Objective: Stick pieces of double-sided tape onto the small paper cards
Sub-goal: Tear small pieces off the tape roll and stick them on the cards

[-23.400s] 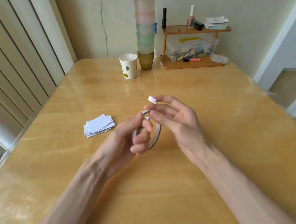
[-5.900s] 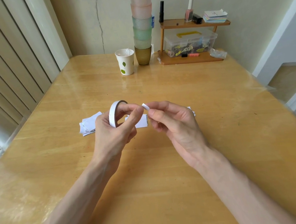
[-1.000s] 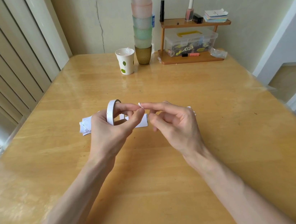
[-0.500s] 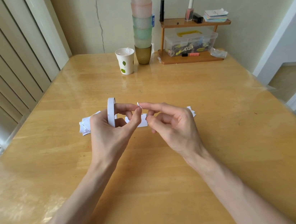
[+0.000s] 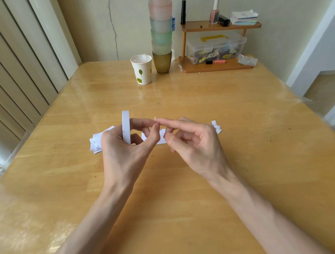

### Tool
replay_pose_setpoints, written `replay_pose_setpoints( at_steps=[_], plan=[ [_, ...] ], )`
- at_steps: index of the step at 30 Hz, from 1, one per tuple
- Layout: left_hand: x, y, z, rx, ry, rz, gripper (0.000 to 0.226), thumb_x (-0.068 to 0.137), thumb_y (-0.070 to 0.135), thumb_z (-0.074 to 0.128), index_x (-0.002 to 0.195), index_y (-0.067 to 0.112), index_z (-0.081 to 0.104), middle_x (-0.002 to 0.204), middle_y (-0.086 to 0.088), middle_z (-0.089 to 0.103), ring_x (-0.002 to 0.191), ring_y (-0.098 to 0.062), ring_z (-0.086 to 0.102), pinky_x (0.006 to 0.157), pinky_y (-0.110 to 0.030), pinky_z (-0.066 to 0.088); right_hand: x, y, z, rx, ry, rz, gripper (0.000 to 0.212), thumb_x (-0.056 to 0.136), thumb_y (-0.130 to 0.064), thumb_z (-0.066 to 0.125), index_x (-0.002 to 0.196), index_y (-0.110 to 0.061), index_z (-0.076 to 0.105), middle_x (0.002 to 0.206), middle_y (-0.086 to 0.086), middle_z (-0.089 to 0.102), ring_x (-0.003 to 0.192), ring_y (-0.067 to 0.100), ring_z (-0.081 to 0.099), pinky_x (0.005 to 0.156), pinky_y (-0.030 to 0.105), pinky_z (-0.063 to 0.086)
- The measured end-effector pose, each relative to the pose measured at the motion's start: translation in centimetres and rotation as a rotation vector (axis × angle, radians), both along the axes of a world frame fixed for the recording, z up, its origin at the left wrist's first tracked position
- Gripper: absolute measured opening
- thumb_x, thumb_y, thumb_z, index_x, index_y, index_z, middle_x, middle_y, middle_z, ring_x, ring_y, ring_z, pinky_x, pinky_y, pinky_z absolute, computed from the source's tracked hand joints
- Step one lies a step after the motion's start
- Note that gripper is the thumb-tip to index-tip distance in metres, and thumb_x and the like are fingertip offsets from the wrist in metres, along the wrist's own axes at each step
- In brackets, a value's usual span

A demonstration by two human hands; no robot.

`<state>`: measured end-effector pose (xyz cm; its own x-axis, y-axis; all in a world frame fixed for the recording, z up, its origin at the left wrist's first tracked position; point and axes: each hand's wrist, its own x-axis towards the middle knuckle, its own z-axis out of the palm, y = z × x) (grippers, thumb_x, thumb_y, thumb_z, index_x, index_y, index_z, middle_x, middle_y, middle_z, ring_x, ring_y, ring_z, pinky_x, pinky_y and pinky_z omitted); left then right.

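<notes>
Surface: glossy wooden table [image 5: 202, 105] in a room corner.
Left hand [image 5: 123, 152]: grips the tape roll [image 5: 126, 125], upright and edge-on, above the table.
Right hand [image 5: 196, 142]: index finger straight with a small tape piece [image 5: 155, 118] on its tip; other fingers loosely curled, gripping nothing.
Cards: pile of paper cards [image 5: 95, 143] behind the left hand; single card [image 5: 162, 140] on the table between the hands.

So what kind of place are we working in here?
Most likely a room in a home: a wooden table against the wall, a small wooden shelf with a nail polish bottle and clear storage box, and stacked plastic cups.
</notes>
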<state>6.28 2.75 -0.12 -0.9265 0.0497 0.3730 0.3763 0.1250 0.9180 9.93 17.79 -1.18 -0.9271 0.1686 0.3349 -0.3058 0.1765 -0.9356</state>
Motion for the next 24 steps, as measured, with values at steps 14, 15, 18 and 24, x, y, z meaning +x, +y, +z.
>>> replay_pose_setpoints(
  at_steps=[14, 15, 18, 24],
  plan=[
    [0.0, 0.1, 0.2, 0.036, -0.061, -0.063, 0.015, 0.089, 0.008, 0.078, 0.076, 0.012, 0.072, 0.069, -0.005, 0.061, 0.045, -0.005, 0.038, 0.047, -0.016, 0.031, 0.5, 0.3, 0.9, -0.234, -0.135, 0.070, 0.024, 0.091, -0.015, 0.065, 0.107, -0.018, 0.083, 0.076, 0.010, 0.064, 0.071, 0.017, 0.056, 0.073, 0.022, 0.046],
    [0.0, 0.1, 0.2, 0.038, -0.059, -0.072, 0.014, 0.089, 0.008, 0.078, 0.077, 0.011, 0.072, 0.070, -0.006, 0.062, 0.046, -0.005, 0.039, 0.048, -0.016, 0.032, 0.5, 0.3, 1.0, -0.272, -0.152, 0.080, 0.024, 0.090, -0.017, 0.065, 0.106, -0.018, 0.083, 0.077, 0.012, 0.064, 0.072, 0.018, 0.055, 0.074, 0.025, 0.045],
    [0.0, 0.1, 0.3, 0.042, -0.057, -0.089, 0.014, 0.089, 0.008, 0.078, 0.077, 0.012, 0.073, 0.074, -0.014, 0.063, 0.050, -0.008, 0.044, 0.050, -0.018, 0.035, 0.5, 0.4, 1.1, -0.341, -0.181, 0.110, 0.022, 0.094, -0.013, 0.065, 0.106, -0.013, 0.083, 0.081, 0.009, 0.065, 0.073, 0.020, 0.053, 0.076, 0.034, 0.043],
    [0.0, 0.0, 0.5, 0.054, -0.049, -0.113, 0.015, 0.090, 0.006, 0.078, 0.077, 0.013, 0.073, 0.079, -0.022, 0.063, 0.053, -0.010, 0.046, 0.052, -0.019, 0.037, 0.6, 0.3, 1.4, -0.435, -0.218, 0.147, 0.024, 0.090, -0.015, 0.063, 0.103, -0.009, 0.083, 0.080, 0.006, 0.063, 0.070, 0.018, 0.051, 0.071, 0.029, 0.043]
  ],
)
